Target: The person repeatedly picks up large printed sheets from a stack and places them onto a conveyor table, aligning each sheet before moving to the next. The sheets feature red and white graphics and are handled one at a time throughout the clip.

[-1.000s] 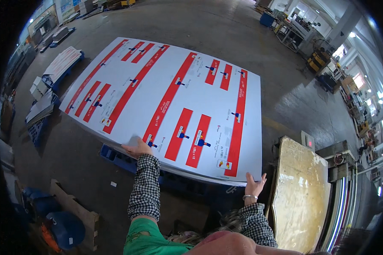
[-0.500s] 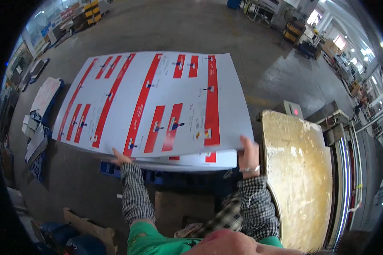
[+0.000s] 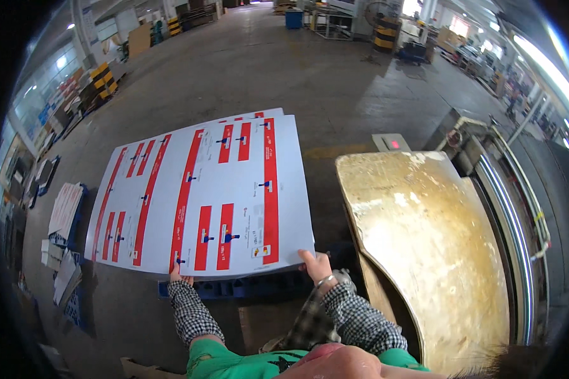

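- My left hand (image 3: 178, 275) grips the near edge of a large white printed cardboard sheet with red bars (image 3: 202, 196); only the fingertips show, curled over the edge.
- My right hand (image 3: 317, 266) pinches the sheet's near right corner, thumb on top, fingers beneath.
- The sheet hangs flat and level between both hands, above a blue plastic pallet (image 3: 240, 287) just in front of me, beside a worn yellow-brown metal table (image 3: 423, 240) on my right.
- A second sheet edge peeks out at the far side; I count at least two sheets in the lift and cannot tell if there are more.
- Risk: both grips sit on one edge, so the far end could sag or fold and crease.
- Risk: the right corner passes close to the table's edge; a snag there could bend or tear it.
- Risk: the lower sheet could slide out of the pinch.
- Count: one pallet, one table, several loose white paper stacks (image 3: 63, 211) on the floor at left.
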